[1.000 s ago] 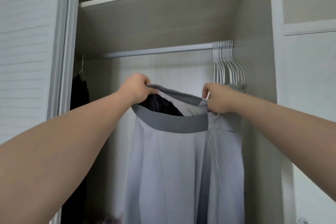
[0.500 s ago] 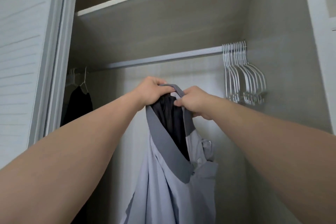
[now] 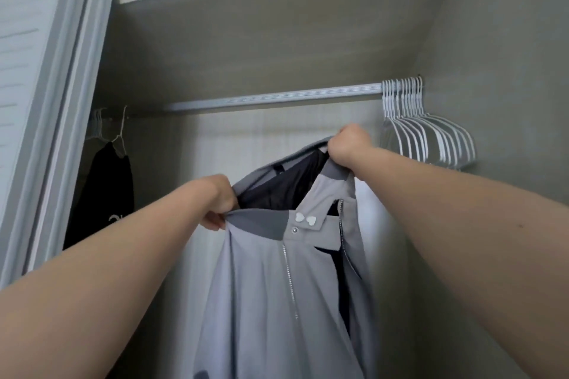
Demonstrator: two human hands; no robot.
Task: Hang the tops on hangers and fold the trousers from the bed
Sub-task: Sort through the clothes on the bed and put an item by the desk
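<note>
Hanging step: grey top (image 3: 277, 286) held up, no hanger in it yet.
Curled fingers of left hand (image 3: 220, 203) and right hand (image 3: 348, 146) pinch its collar (image 3: 258, 220), right higher; it hangs below the rail (image 3: 277, 98). Next, likely: free one hand for the white hangers (image 3: 431, 138), far right.

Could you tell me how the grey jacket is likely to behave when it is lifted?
Probably floppy: the grey jacket sags between the left hand and right hand and hangs in folds. Likely light, since two grips at its top edge carry it. Its smooth fabric may slip on the thin white hangers.
</note>
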